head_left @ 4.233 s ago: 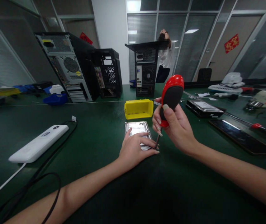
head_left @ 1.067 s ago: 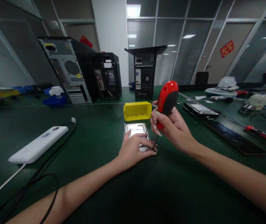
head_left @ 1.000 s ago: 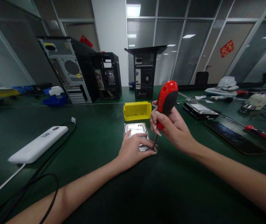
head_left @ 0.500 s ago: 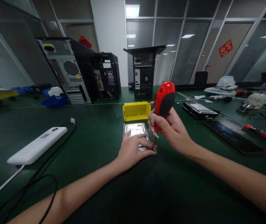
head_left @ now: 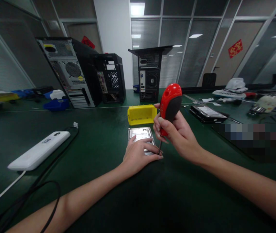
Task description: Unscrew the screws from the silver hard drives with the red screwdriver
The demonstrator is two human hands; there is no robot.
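Observation:
A silver hard drive [head_left: 140,133] lies flat on the green table [head_left: 99,142]. My left hand [head_left: 138,156] rests on its near end, fingers spread and pressing it down. My right hand [head_left: 176,134] is closed around a red-and-black screwdriver [head_left: 169,105] held nearly upright. The screwdriver's tip touches the drive's near right corner, right beside my left fingertips. The near half of the drive is hidden under my left hand.
A yellow bin [head_left: 142,114] sits just behind the drive. A white power strip [head_left: 39,154] with cables lies at left. Three computer cases [head_left: 67,72] stand at the back. Another drive [head_left: 207,113], a dark panel and tools lie at right.
The person standing behind the middle computer case 4 s ago is gone. My right hand and the screwdriver have shifted slightly left; the tip stays on the drive's corner.

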